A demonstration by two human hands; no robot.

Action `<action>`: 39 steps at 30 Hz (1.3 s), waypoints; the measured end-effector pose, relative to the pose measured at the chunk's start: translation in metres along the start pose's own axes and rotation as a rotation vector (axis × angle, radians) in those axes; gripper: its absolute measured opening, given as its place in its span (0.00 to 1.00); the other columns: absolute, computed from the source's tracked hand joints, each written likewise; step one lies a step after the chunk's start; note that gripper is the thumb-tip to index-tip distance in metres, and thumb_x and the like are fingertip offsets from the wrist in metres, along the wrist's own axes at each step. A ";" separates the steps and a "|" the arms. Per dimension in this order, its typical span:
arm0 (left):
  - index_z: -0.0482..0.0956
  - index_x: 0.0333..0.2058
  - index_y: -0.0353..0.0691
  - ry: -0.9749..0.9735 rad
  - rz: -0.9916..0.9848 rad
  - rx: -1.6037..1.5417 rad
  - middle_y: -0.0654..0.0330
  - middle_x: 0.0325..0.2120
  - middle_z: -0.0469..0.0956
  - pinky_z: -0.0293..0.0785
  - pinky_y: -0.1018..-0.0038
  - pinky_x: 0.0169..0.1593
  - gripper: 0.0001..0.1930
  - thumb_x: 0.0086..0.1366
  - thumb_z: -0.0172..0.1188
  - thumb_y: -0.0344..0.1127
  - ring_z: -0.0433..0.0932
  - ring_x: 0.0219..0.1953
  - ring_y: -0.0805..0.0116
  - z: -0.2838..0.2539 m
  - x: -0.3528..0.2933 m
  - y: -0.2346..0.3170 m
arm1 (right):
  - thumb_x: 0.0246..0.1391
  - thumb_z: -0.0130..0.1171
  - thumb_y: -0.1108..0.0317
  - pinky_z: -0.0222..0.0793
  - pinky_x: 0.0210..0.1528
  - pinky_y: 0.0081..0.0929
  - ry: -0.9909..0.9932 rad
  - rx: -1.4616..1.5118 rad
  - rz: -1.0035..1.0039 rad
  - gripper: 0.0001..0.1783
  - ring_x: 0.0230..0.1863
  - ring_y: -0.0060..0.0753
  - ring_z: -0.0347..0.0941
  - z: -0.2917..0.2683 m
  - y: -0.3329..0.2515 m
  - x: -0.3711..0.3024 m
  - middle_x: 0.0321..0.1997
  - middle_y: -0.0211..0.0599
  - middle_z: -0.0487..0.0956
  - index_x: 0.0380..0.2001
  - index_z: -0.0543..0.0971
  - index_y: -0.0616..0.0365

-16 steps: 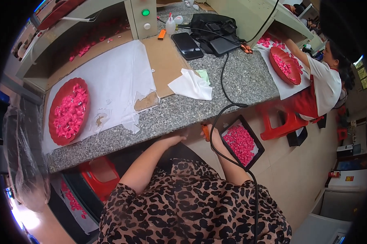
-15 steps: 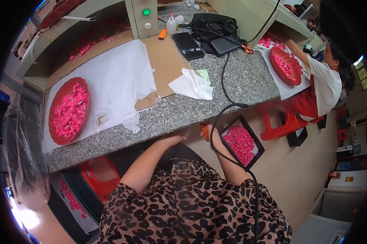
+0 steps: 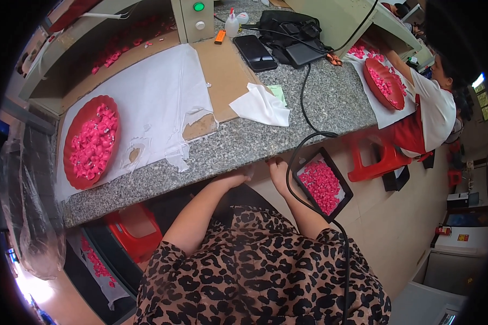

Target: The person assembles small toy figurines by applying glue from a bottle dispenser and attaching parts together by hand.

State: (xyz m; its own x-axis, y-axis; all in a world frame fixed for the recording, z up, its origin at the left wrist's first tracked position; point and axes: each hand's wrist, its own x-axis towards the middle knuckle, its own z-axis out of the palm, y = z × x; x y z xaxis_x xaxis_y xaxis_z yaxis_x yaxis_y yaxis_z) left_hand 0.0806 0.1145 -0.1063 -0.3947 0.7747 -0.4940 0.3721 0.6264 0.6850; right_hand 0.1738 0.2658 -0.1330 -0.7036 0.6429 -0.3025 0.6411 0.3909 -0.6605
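Both of my hands are low at the front edge of the speckled stone counter (image 3: pixel 309 103), partly under it. My left hand (image 3: pixel 236 177) reaches in from the left, its fingers mostly hidden and slightly blurred. Close beside it on the right, my right hand (image 3: pixel 279 174) has its fingertips covered by the edge; what it holds, if anything, does not show. A black cable (image 3: pixel 293 187) hangs across the right forearm. Just right of that hand, a black tray (image 3: pixel 348 190) below counter height holds many small bright pink pieces (image 3: pixel 321 184).
A red scalloped dish (image 3: pixel 72 176) of pink pieces rests on torn white paper (image 3: pixel 162 92) at left. Behind are a phone (image 3: pixel 254 53), white cloth (image 3: pixel 261 105), squeeze bottle (image 3: pixel 232 26) and black bag (image 3: pixel 287 27). Red stools (image 3: pixel 138 233) stand below; a co-worker (image 3: pixel 436 111) sits at right.
My right hand has moved up and slightly left against the counter edge. The orange thing it held is out of sight. My left hand has shifted slightly right; the whole view has shifted a little.
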 end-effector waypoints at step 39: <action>0.65 0.49 0.44 0.020 -0.026 0.077 0.54 0.50 0.64 0.55 0.67 0.55 0.27 0.49 0.58 0.42 0.61 0.53 0.56 0.002 0.004 0.001 | 0.50 0.42 0.53 0.64 0.29 0.48 0.201 -0.300 -0.199 0.20 0.28 0.60 0.68 0.000 -0.010 -0.009 0.23 0.57 0.72 0.33 0.70 0.60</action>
State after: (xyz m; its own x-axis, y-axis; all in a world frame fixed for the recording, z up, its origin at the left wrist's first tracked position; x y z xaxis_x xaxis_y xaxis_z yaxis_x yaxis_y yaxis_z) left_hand 0.0808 0.1183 -0.1089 -0.4215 0.7569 -0.4995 0.4251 0.6514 0.6284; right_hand 0.1739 0.2557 -0.1237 -0.7679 0.6398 -0.0295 0.5806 0.6759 -0.4539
